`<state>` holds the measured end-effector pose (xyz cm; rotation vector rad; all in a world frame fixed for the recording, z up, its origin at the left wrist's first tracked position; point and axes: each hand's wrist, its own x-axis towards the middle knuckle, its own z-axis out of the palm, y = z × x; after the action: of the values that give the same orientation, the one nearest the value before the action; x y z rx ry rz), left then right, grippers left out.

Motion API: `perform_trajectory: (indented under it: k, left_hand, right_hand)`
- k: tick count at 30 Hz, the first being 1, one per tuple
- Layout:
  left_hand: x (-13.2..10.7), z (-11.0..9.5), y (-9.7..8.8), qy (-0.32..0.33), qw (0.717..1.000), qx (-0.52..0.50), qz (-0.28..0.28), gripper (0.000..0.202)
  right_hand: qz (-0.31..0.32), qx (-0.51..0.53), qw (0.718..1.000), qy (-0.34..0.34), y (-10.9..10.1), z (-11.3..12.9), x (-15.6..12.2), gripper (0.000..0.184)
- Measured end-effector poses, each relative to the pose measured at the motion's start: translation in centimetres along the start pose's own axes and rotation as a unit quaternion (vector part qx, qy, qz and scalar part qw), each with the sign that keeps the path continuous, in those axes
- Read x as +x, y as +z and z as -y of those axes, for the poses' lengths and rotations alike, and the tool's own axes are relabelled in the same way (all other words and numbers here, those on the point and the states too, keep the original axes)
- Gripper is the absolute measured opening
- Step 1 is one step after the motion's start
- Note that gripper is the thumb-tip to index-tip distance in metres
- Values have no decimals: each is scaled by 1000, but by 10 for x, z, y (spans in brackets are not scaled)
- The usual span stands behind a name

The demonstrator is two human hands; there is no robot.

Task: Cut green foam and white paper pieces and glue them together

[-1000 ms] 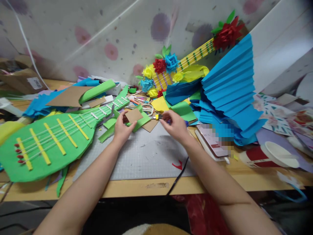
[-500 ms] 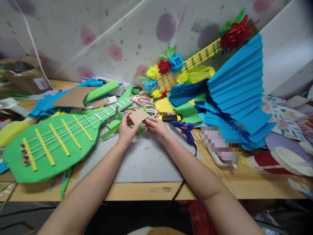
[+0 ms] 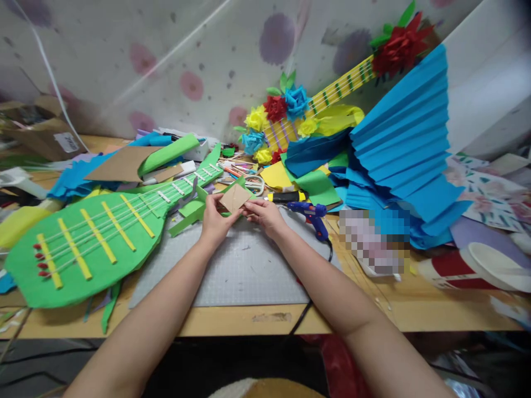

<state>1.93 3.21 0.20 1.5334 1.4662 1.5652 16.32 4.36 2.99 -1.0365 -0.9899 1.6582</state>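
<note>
A small square of tan cardboard [image 3: 235,198] is held up above the grey cutting mat [image 3: 244,282]. My left hand [image 3: 214,221] grips its left side, thumb along the lower edge. At its right corner, the fingertips of my right hand [image 3: 263,214] pinch it. Strips of green paper [image 3: 186,216] lie just left of and behind the cardboard. On the left rests a green paper-covered lute-like instrument [image 3: 95,237] with white strings and yellow bars. A blue glue gun [image 3: 312,216] lies right of my right hand, beside a yellow-and-black cutter [image 3: 286,197].
Behind stands a yellow paper guitar [image 3: 340,88] with paper flowers. Large pleated blue paper [image 3: 402,143] rises at the right, above a red-and-white paper cup [image 3: 460,271]. Scissors [image 3: 255,184] and loose sticks lie at the back. A brown box [image 3: 45,130] sits far left. The glue gun's cord crosses the table edge.
The cardboard square has turned in my fingers, one corner now pointing more towards me. Both hands keep their hold. The view has shifted slightly.
</note>
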Motion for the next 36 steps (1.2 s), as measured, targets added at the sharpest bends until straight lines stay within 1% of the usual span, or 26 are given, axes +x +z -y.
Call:
perform_trajectory:
  k: [4,6,8,10,11,12,14,15,16,17,19,21,22,23,24,26,29,31,33,36]
  left_hand:
    - [-1,2,2,0,1000,6,2,59]
    - [-2,1,3,3,1000,5,9,60]
    - [-1,-4,1,12,1000,9,26,66]
    - [2,-13,-7,30,999,24,34,75]
    - [4,-18,-13,45,998,39,22,76]
    - [8,-23,-20,64,996,56,1,73]
    - [16,-31,-37,95,990,85,-67,60]
    - [20,-32,-46,100,985,107,-97,52]
    - [24,-32,-53,102,979,133,-115,44]
    - [27,-30,-59,104,975,166,-108,36]
    - [31,-24,-64,97,969,225,-43,32]
    - [32,-17,-63,98,954,283,28,33]
    - [31,-14,-60,104,945,306,52,31]
    - [30,-13,-57,112,938,322,64,28]
    - [29,-12,-55,118,935,329,64,23]
    - [28,-12,-51,117,942,311,43,14]
    - [29,-13,-51,77,971,226,-10,11]
    - [31,-12,-52,37,988,149,-32,14]
    - [32,-10,-53,1,995,88,-40,19]
    - [32,-9,-52,-18,997,57,-41,34]
  right_hand:
    - [6,1,1000,-7,-1,0,-1,21]
    - [-1,2,1000,-5,-1,2,-2,19]
    - [-19,9,1000,-5,-3,4,-1,16]
    - [-42,21,999,-11,-5,7,0,14]
    - [-54,29,998,-17,-7,8,1,13]
    - [-64,35,997,-23,-9,9,2,12]
    - [-80,43,995,-37,-11,10,4,12]
    - [-85,46,994,-44,-12,9,5,12]
    - [-88,46,994,-51,-13,8,6,13]
    - [-89,46,993,-58,-13,7,7,15]
    - [-88,43,993,-71,-13,4,8,19]
    - [-89,39,992,-81,-13,1,9,22]
    - [-89,35,992,-85,-13,-1,9,24]
    - [-88,30,992,-89,-14,-2,10,25]
    - [-88,25,992,-93,-14,-3,10,26]
    - [-84,14,991,-102,-15,-4,10,27]
    - [-80,9,989,-121,-17,-4,10,27]
    - [-84,13,987,-134,-17,-2,9,27]
    - [-88,18,986,-142,-17,-1,8,27]
    - [-89,27,986,-141,-17,2,7,27]
